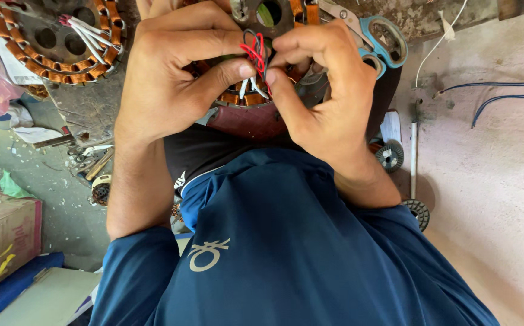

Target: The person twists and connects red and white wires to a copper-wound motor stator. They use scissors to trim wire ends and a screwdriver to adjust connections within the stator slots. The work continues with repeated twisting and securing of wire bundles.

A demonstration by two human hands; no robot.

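The person sits over a wound stator (247,96) resting in the lap, copper coils ringed around its core. Both hands are together above it. The left hand (168,78) pinches the lead wires (256,57), red and white, between thumb and forefinger; the right hand (328,90) is closed on the same bundle from the other side, fingertips nearly touching those of the left. Neither hand is open.

Risks noted:
- The leads are thin and bent sharply at the pinch. Too hard a twist or pull could, in my judgement, snap a strand or tear it from the coil.
- The stator sits only on the thighs, unclamped. A shift of the legs could tip it and drag the wires out of the fingers.
- Scissors with blue handles (382,42) lie just beside the right hand, at the stator's edge; a knock from the wrist could send them off or into the windings.
- Fingers hide the joint itself, so I cannot tell its condition.

A second stator (57,42) lies well apart on the floor (50,175).
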